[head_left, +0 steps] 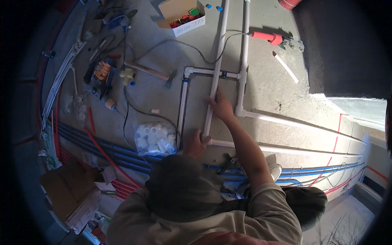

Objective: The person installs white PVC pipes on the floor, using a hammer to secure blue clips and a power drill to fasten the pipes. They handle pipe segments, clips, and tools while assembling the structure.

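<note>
My right hand grips a long white pipe lying over a crosspiece of a white pipe frame with elbow fittings. My left hand is closed around the lower end of that long pipe, by a corner where another white pipe runs off to the right; its fingers are partly hidden. A clear bag of white fittings sits left of my left hand. A parallel pipe runs farther to the right.
Around lie a hammer, an orange-and-black power tool, a red-handled tool with cord, an open box and cardboard. Blue pipes and red pipes cross the floor. A dark raised block stands at upper right.
</note>
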`<state>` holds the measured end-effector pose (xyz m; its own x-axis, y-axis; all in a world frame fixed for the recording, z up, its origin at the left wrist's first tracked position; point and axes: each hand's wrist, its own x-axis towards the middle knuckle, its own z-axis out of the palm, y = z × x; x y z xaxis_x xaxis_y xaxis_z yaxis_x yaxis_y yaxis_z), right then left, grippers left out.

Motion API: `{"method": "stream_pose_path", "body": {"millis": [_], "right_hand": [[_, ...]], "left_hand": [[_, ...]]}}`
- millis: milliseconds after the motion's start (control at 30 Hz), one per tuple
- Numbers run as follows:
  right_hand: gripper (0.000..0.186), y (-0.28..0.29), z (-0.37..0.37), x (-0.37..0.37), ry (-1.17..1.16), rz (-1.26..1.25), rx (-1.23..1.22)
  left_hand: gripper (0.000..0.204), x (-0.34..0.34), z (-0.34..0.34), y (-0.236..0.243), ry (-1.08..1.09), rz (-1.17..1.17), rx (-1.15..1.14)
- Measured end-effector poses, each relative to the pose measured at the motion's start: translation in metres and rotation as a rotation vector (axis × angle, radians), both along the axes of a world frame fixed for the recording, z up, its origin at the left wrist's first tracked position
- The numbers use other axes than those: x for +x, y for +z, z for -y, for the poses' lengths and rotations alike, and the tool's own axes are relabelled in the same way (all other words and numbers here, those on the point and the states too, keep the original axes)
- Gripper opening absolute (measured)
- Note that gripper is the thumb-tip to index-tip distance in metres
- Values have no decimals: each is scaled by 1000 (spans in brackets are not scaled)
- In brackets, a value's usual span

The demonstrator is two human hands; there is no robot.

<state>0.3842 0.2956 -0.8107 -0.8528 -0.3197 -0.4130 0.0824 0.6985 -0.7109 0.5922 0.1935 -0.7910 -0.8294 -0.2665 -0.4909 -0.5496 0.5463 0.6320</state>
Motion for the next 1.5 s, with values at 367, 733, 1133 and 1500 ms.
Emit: {"method": "stream_pose_path", "body": {"millis": [367, 733, 1133, 1500], "right_hand": [[60, -11, -21, 1, -106, -19, -72], [52, -29, -19, 4, -125, -116, -32], [39, -72, -49, 0, 175, -500, 193], [39, -20, -11, 31, -23, -192, -47]], "left_hand": [[41, 52, 24, -12, -631, -467, -242], [35, 57, 16, -42, -351, -218, -3], [38, 58, -11, -47, -196, -617, -183], [65, 45, 15, -2, -487, -273, -195]]}}
